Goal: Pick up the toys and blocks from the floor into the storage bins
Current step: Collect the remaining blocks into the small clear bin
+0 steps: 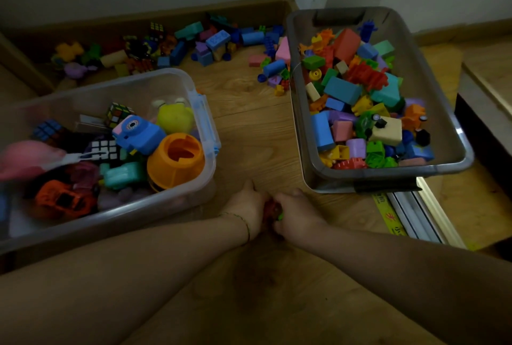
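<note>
On floor (pixel 249 128) — both grips (pixel 246 206) (pixel 300 213) hold blocks (pixel 274 208).

Storage bins: two. One clear bin (pixel 205 123); one grey bin (pixel 415 28) to its right.

Inside the clear bin:
- puzzle cubes (pixel 119 113): three
- blue toy camera (pixel 138 134): one
- orange cup (pixel 177 160): one
- orange toy car (pixel 65 199): one

Beyond the clear bin, loose blocks (pixel 219 39) on the floor: too many to count exactly, over twenty.

Near the clear bin's front right corner: left hand (pixel 246 206) and right hand (pixel 297 211), two in all, gripping one small red-and-green piece (pixel 273 208).
</note>
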